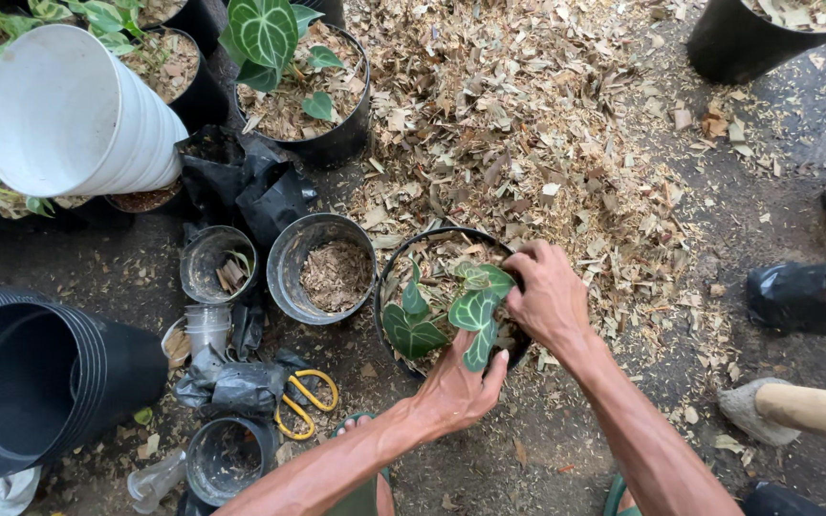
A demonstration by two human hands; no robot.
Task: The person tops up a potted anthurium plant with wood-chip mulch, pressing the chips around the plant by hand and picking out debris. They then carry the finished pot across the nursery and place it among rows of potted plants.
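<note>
Potting step, judged: both hands in black pot (396,277) at centre of the ground. Left hand (458,387), at 6 o'clock, cups the rim; right hand (547,296), at 3 o'clock, fingers curled, presses mulch beside veined plant (451,315). Firming needs gentle pressure.

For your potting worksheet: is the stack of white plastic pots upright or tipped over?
Tipped over: the stack of white plastic pots lies on its side, open mouth facing the camera, nested rims showing along its length.
</note>
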